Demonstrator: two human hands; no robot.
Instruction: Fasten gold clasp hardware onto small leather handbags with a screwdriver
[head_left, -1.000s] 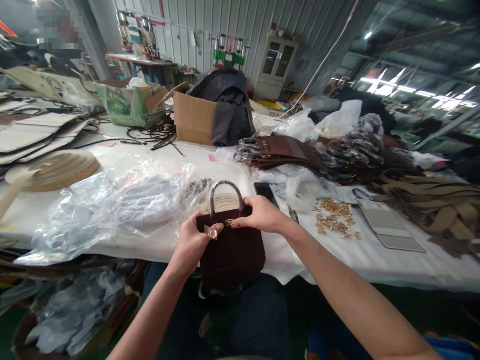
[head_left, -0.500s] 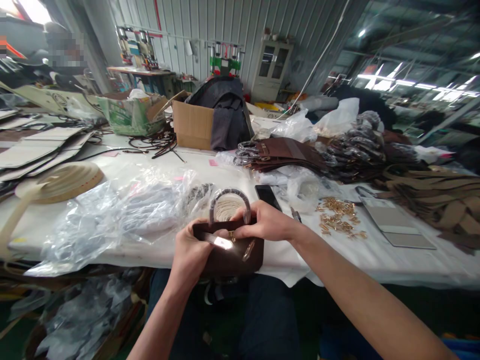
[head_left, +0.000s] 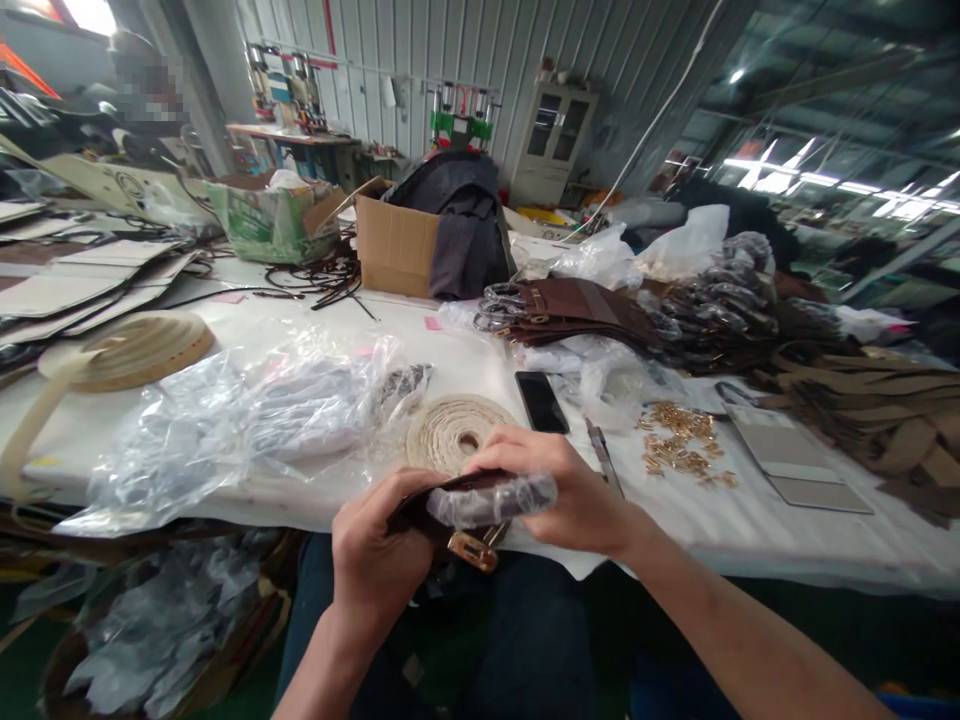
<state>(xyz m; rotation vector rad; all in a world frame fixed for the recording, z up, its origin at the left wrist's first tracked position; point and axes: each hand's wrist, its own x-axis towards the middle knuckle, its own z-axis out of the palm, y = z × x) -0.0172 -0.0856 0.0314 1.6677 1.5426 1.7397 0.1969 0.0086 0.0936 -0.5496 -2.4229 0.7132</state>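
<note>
A dark brown handbag [head_left: 416, 508] is held between both hands above my lap at the table's front edge. Its handle [head_left: 491, 500], wrapped in clear plastic, points toward me, and a gold-coloured clasp [head_left: 472, 550] hangs below it. My left hand [head_left: 382, 535] is closed around the bag's left side. My right hand [head_left: 559, 485] grips its right end beside the handle, with some fingertips hidden behind the bag. Just beyond the hands lies a cream roll of tape [head_left: 457, 430].
A phone [head_left: 541, 402], a cutter-like tool [head_left: 602, 457] and small gold fittings [head_left: 681, 438] lie to the right. Plastic wrapping [head_left: 300, 405] and a tape roll [head_left: 135, 345] are left. Brown bag pieces [head_left: 581, 308] and a cardboard box [head_left: 397, 245] stand farther back.
The bag has tipped so its handle swings down toward me and the clasp hangs below. My right hand has moved from the clasp to the bag's right end. The tape roll behind shows more.
</note>
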